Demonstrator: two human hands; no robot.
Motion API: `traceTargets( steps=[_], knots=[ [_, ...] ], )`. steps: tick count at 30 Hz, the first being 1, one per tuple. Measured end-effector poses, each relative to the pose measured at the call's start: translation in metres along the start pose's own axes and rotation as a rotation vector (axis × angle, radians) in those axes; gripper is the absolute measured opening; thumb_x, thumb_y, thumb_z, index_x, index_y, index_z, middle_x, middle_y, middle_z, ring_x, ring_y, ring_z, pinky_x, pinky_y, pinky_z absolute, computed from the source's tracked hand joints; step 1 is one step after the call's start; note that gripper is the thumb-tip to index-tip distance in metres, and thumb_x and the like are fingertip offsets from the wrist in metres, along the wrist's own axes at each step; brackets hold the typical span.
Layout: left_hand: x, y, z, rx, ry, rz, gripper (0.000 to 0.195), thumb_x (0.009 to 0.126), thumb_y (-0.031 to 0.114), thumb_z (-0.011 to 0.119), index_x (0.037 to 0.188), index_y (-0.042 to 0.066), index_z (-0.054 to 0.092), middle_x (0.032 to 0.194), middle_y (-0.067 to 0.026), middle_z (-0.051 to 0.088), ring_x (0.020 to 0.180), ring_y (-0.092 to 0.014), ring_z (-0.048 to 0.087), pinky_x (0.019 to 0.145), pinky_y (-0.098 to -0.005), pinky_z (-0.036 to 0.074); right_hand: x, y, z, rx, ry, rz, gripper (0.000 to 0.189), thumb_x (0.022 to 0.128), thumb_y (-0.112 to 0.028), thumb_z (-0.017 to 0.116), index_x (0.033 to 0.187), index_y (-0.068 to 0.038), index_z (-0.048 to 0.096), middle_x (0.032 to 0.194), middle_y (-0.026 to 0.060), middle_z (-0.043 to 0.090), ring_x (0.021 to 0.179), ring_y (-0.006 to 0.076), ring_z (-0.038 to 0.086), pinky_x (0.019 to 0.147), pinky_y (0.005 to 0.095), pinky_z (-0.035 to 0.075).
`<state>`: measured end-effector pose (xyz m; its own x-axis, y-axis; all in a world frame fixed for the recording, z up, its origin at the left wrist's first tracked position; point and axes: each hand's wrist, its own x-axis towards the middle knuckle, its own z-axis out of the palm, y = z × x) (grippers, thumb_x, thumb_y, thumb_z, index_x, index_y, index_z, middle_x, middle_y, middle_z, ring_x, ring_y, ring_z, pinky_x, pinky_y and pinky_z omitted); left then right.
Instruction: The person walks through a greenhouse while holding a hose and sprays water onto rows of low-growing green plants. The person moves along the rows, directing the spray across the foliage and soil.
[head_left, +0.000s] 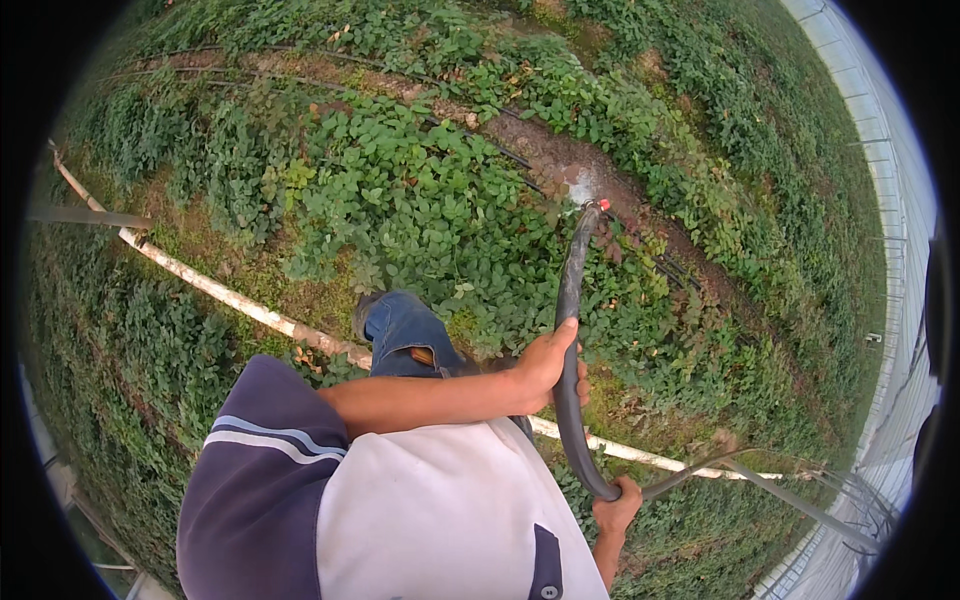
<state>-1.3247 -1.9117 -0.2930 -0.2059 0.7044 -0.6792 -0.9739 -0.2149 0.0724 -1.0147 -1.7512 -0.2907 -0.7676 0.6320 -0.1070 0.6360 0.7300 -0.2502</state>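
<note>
My left hand (553, 367) wraps around a thick black hose (573, 300) at about its middle, thumb along the top. Lower down, near the right side of my shirt, my right hand (618, 507) grips the same hose where a thinner length (679, 480) trails off to the right. The far end has a red tip (604, 204). Beside this end, whitish water (579, 186) splashes onto a strip of wet soil (559, 150). Low leafy plants (420, 195) fill the ground between me and that strip.
A long whitish pipe (240, 301) crosses the ground at my legs. Grey poles stand at left (90, 217) and right (802, 504). Thin black irrigation tubes (514, 155) run along the soil strip. Pale sheeting (892, 300) borders the plants at far right.
</note>
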Motion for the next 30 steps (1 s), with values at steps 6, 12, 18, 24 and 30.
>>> traceTargets(
  steps=[6,12,18,24,30],
  knots=[
    [-0.040,0.124,-0.101,0.008,-0.078,0.040,0.041,0.097,0.049,0.045,0.104,0.009,0.044,0.074,-0.0077,0.052,0.058,-0.024,0.054,0.058,-0.0454,0.048,-0.012,-0.175,0.046,-0.142,0.066,0.064,0.029,0.066,-0.019,0.079,0.061,-0.004,0.055,0.063,0.0165,0.055,0.065,0.0388,0.052,0.063,0.0462,0.042],
    [-0.116,0.277,-0.215,0.212,-0.025,0.424,0.025,0.096,0.028,0.055,0.104,0.012,0.037,0.085,-0.0061,0.052,0.057,-0.016,0.056,0.052,-0.0377,0.052,0.014,-0.357,0.107,-0.012,-0.107,-0.026,0.017,0.059,-0.019,0.074,0.062,-0.008,0.061,0.066,0.0129,0.062,0.066,0.0339,0.060,0.068,0.0413,0.047],
    [-0.214,0.366,-0.246,0.239,0.259,0.524,0.019,0.092,0.017,0.057,0.102,0.011,0.042,0.080,-0.0039,0.052,0.054,-0.012,0.053,0.048,-0.0311,0.048,0.014,-0.475,0.097,0.096,-0.351,-0.106,0.025,0.060,-0.029,0.075,0.071,-0.009,0.065,0.066,0.0128,0.063,0.066,0.0322,0.062,0.068,0.0414,0.049],
    [-0.224,0.355,-0.204,0.377,0.154,0.568,0.021,0.092,0.016,0.057,0.104,0.010,0.041,0.079,-0.0048,0.050,0.054,-0.014,0.055,0.048,-0.0331,0.050,0.010,-0.474,0.089,0.289,-0.474,-0.071,0.028,0.065,-0.032,0.076,0.074,-0.007,0.065,0.074,0.0145,0.065,0.073,0.0327,0.063,0.071,0.0433,0.050],
    [-0.160,0.309,-0.152,0.668,0.061,0.486,0.050,0.094,0.019,0.054,0.132,0.009,0.022,0.079,-0.0077,0.049,0.049,-0.020,0.058,0.045,-0.0354,0.054,0.025,-0.472,0.105,0.562,-0.523,0.120,0.042,0.071,-0.041,0.076,0.081,-0.002,0.067,0.076,0.0154,0.066,0.073,0.0319,0.065,0.067,0.0397,0.050]
  ],
)
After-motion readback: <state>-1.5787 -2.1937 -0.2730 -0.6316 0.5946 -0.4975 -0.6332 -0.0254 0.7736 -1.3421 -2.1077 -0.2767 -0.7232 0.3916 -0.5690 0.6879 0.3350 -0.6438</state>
